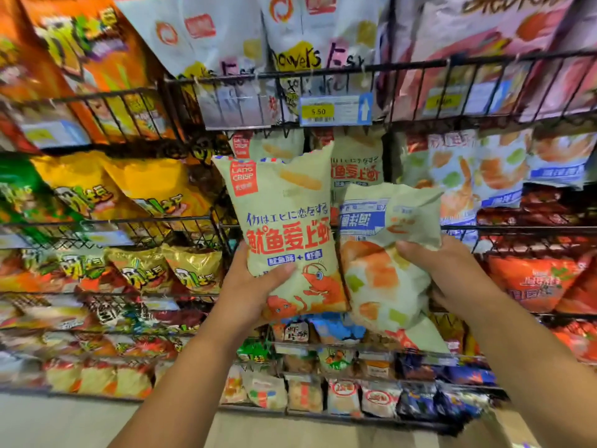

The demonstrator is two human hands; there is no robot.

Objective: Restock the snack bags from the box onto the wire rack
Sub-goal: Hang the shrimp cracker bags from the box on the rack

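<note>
Nearest the camera, two bare forearms reached up toward the shelves. The left hand (248,286) gripped the lower edge of a pale green prawn snack bag (287,227), thumb pressed across the front and fingers curled behind it, holding the bag upright. The right hand (452,273) clutched a second snack bag (384,263), pale green with a blue label, thumb on its front and fingers wrapped round its right side; this bag leaned to the right and touched the first. Both bags were held in the air just in front of the wire rack (323,71). Behind them, matching green bags (355,163) stood on the middle shelf beneath a yellow price tag (336,109). Yellow bags (129,185) filled the shelf to the left, and orange-red bags (533,279) the right.
</note>
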